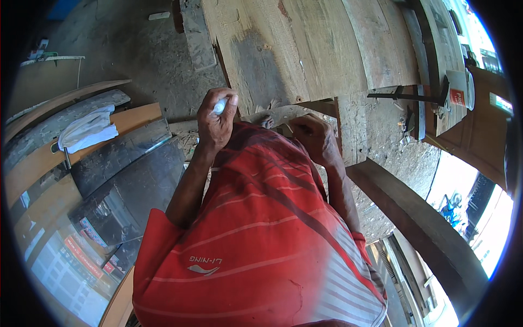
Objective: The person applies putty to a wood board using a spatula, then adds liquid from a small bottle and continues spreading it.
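Note:
My left hand [217,122] is closed around a small white rounded object [219,106], held just off the near left corner of the wooden workbench [327,43]. Most of that object is hidden in my fist, so its kind does not show. My right hand [316,136] is curled close to the front of my red shirt [250,218], below the bench's near edge. What its fingers hold, if anything, cannot be made out.
Boards and a dark panel [131,180] lie at the left, with a white cloth [90,131] over them. A dark beam [419,218] slants along the right. A white bucket [460,90] and a black metal bar [406,97] are at the bench's right end.

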Demonstrator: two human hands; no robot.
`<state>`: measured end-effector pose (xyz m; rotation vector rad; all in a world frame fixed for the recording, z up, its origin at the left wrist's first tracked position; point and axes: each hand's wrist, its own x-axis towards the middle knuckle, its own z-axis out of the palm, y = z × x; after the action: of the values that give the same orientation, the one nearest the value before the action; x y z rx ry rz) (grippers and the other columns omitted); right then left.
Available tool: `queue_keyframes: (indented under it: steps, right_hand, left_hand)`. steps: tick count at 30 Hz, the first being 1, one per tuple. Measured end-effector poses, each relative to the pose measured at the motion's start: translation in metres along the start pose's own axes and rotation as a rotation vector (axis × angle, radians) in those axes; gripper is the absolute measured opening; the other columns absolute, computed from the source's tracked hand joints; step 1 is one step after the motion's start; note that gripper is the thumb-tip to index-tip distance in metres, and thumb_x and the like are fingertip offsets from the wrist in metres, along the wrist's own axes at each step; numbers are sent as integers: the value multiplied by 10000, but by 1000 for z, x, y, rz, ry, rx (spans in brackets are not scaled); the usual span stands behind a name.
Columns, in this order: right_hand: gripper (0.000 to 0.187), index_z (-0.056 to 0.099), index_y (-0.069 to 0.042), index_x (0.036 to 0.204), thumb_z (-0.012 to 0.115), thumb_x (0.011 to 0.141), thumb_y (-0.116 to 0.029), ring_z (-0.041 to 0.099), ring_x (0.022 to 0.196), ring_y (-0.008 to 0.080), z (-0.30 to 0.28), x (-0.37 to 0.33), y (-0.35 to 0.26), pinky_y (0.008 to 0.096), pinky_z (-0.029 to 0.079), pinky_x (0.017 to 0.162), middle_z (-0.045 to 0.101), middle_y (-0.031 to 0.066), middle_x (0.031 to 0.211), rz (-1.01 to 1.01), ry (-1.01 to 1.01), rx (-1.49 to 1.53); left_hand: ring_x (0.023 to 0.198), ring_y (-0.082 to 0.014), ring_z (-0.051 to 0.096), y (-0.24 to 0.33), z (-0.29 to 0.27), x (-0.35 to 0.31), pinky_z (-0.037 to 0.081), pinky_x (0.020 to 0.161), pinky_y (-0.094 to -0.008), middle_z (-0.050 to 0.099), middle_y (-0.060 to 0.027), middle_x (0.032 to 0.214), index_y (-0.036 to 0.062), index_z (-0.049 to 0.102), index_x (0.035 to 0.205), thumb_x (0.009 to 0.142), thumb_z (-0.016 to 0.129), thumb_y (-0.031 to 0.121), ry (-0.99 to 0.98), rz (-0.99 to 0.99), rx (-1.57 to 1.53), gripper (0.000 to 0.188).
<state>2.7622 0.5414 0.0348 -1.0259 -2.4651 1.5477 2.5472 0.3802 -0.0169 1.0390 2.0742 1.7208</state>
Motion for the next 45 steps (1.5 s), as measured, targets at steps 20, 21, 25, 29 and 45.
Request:
queue_keyframes:
  steps: [20,21,25,29,45]
  right_hand:
    - [91,723,-54,983,657,922,-68,683,844,394,-7,34,-13,462,549,749,670,175,901,-218,263,-276]
    - [96,724,-56,988,656,923,-67,682,844,395,-7,34,-13,463,550,750,670,175,902,-215,268,-286]
    - [124,725,-56,1025,651,927,-71,684,856,399,-9,35,-15,465,550,753,679,180,926,-179,240,-265]
    - [130,728,-51,1030,647,930,-70,688,870,402,-10,36,-12,464,550,756,687,187,950,-175,251,-254]
    - [169,744,-42,1070,696,921,-105,721,833,265,-29,29,15,367,557,755,724,156,957,-112,249,-94]
  left_hand:
    - [745,-61,509,8,-2,-1,438,665,-243,593,17,854,33,679,1044,1022,648,159,-5,-75,-13,131]
    - [750,-74,532,11,-2,-3,452,676,-250,611,1,865,32,679,1034,1017,651,151,-24,-35,-29,124]
    - [812,-206,666,30,-3,-16,534,742,-326,689,-98,929,29,675,972,953,704,104,-261,160,-104,83]
    - [868,-265,701,31,16,-30,563,763,-358,690,-112,933,22,667,941,919,751,122,-605,79,-147,132]
    - [1064,-291,618,44,78,50,513,873,-401,639,-134,1109,56,653,1194,976,678,195,-155,367,285,260]
